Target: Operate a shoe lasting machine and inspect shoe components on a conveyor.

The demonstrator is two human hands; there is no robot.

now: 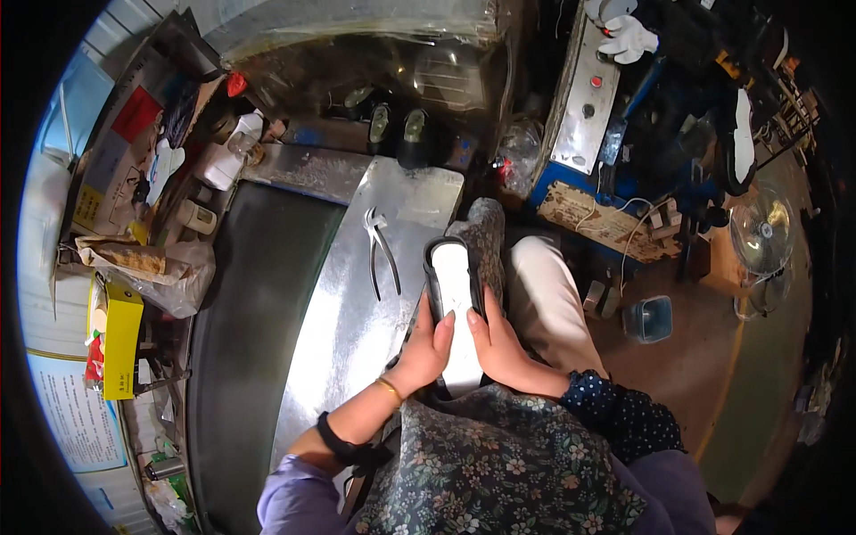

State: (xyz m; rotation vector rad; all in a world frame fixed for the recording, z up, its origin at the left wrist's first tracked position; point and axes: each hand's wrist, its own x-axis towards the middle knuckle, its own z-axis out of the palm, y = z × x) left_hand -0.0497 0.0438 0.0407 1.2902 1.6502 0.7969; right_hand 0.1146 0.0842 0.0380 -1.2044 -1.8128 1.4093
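Above my lap I hold a dark shoe part with a white sole-shaped face (456,308), its rounded end pointing away from me and its near end against my flowered apron. My left hand (426,348) is closed on its left edge, the thumb resting on the white face. On the opposite edge, my right hand (501,343) grips it in the same way, thumb also on the white. A pair of lasting pincers (382,254) with dark handles lies on the shiny metal table (325,339) to the left, touched by neither hand.
Several dark shoes (414,138) stand beyond the table's far end. Left of the table runs a dark conveyor belt (259,357). A yellow box (121,339) sits on the far left. To the right are a machine with a control panel (584,98), a fan (765,230) and a blue container (649,319).
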